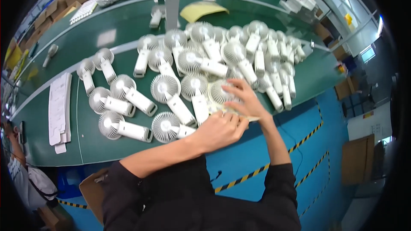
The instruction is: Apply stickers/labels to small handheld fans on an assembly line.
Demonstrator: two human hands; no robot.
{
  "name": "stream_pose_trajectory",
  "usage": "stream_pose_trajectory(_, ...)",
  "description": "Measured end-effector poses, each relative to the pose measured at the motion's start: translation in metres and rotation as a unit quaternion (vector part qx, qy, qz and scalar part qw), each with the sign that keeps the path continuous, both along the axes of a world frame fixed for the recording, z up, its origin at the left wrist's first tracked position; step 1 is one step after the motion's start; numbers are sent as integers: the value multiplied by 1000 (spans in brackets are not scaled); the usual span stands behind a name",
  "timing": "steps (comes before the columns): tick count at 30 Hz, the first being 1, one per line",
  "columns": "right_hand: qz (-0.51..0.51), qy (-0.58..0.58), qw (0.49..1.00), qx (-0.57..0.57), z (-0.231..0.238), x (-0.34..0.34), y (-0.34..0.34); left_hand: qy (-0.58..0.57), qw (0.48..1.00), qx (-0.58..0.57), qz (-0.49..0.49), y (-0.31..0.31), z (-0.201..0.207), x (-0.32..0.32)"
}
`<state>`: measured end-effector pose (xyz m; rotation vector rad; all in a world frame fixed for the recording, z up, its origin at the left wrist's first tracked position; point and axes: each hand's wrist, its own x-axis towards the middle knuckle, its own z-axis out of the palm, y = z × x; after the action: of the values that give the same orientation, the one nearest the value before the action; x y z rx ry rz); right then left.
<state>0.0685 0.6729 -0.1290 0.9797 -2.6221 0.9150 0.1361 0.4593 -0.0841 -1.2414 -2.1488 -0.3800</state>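
Note:
My left hand (223,129) is curled closed at the table's front edge, over a thin cream sheet (253,119) whose edge sticks out beside its fingers. Small pale patches show on the part of the sheet lying further in. Just above, my right hand (245,99) has its fingers bent and apart, over the side of a white handheld fan (219,92). Whether the fingertips touch that fan's grille I cannot tell. Another white fan (199,102) lies beside my left hand, its handle pointing toward me.
Several white handheld fans (124,87) cover the green table (92,147), piled densest at the right (274,60). A stack of white papers (60,109) lies at the left. A grey post (173,2) rises behind the fans, near a yellow sheet (203,11). Blue floor (244,167) borders the table.

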Motion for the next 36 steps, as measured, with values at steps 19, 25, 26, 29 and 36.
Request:
stream_pose_trajectory(19,-159,78,983,-55,38,28,-5,158,960,223,55,-66,154,-62)
stream_pose_trajectory(25,-65,104,992,15,18,122,-91,182,898,281,285,-164,174,-61)
stream_pose_trajectory(26,-36,94,993,63,17,119,-113,190,893,282,296,-181,180,-55)
stream_pose_trajectory(29,11,93,993,72,0,102,-137,205,877,303,310,-224,190,-53)
stream_pose_trajectory(36,15,53,995,79,26,69,-150,126,827,471,280,-297,201,-56)
